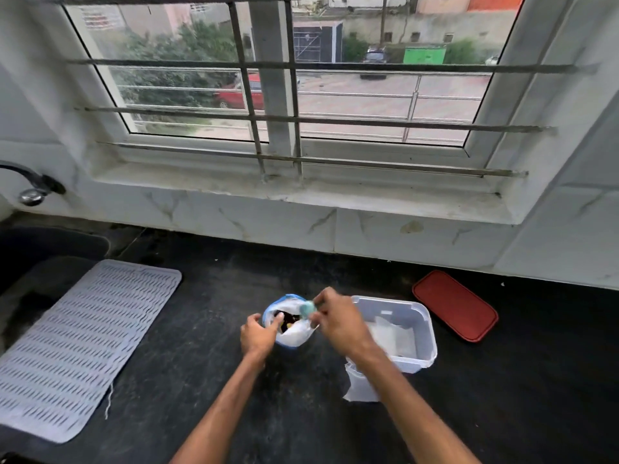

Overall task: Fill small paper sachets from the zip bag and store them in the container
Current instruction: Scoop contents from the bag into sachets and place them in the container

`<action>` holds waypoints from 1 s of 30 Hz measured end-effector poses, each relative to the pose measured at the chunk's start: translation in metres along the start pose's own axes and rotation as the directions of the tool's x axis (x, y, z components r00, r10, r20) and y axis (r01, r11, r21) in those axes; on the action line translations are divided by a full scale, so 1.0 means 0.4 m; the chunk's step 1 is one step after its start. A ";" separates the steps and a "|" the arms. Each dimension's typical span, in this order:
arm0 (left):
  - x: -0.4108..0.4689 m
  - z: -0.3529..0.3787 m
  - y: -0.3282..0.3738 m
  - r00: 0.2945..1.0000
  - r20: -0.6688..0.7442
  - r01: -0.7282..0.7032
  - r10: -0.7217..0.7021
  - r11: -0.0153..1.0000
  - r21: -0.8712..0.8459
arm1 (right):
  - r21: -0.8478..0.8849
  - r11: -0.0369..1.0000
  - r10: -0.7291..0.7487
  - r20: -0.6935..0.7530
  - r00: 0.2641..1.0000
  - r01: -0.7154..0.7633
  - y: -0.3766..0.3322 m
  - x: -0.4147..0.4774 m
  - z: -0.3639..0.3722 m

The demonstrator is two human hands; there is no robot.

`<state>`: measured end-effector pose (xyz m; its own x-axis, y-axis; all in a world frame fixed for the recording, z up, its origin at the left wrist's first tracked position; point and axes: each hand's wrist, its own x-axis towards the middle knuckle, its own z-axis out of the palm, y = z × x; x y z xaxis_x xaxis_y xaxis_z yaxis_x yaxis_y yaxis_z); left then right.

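A zip bag (296,333) with a blue rim stands on the black counter, its mouth open on dark and yellowish contents. My left hand (259,334) grips the bag's left rim, thumb over the edge. My right hand (338,318) is at the right rim, pinching a small teal, blurred thing (307,309) over the mouth; what it is I cannot tell. A clear plastic container (423,329) sits just right of the bag with white paper sachets (390,333) inside. More white sachets (360,385) lie on the counter under my right forearm.
The container's red lid (455,305) lies to the right, near the wall. A grey ribbed mat (77,343) covers the counter's left side by the sink (40,249) and tap (31,190). A tiled wall and barred window run behind.
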<state>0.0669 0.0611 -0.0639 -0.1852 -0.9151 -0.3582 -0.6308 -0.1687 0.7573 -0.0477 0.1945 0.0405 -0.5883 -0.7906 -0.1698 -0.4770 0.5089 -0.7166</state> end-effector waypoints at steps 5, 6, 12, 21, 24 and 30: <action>0.034 0.003 -0.027 0.991 0.123 -0.065 0.047 0.987 0.146 | -0.442 0.897 0.001 0.068 0.998 0.029 -0.052 0.037 0.142; 0.033 -0.003 -0.028 0.989 0.134 -0.081 0.062 0.986 0.148 | -0.474 0.880 -0.004 0.061 0.998 0.032 -0.047 0.043 0.157; 0.037 -0.039 -0.019 0.972 0.219 -0.119 0.082 0.979 0.165 | -0.552 0.833 -0.031 0.009 0.999 0.031 -0.032 0.094 0.212; 0.055 -0.048 -0.026 0.972 0.212 -0.105 0.105 0.994 -0.011 | -0.399 0.907 0.134 -0.027 0.991 -0.134 -0.017 0.106 0.268; 0.069 -0.041 -0.023 0.969 0.220 -0.096 0.115 0.991 -0.095 | -0.286 0.927 0.224 -0.099 0.970 -0.243 -0.007 0.111 0.277; 0.096 -0.022 -0.019 0.962 0.268 -0.002 0.059 0.978 -0.208 | 0.077 0.911 0.411 -0.092 0.907 -0.405 0.036 0.127 0.303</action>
<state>0.0714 0.0241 -0.0784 -0.4167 -0.7920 -0.4461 -0.4596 -0.2399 0.8551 -0.0055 0.1202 -0.0604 -0.7899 -0.4764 -0.3860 -0.1461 0.7577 -0.6361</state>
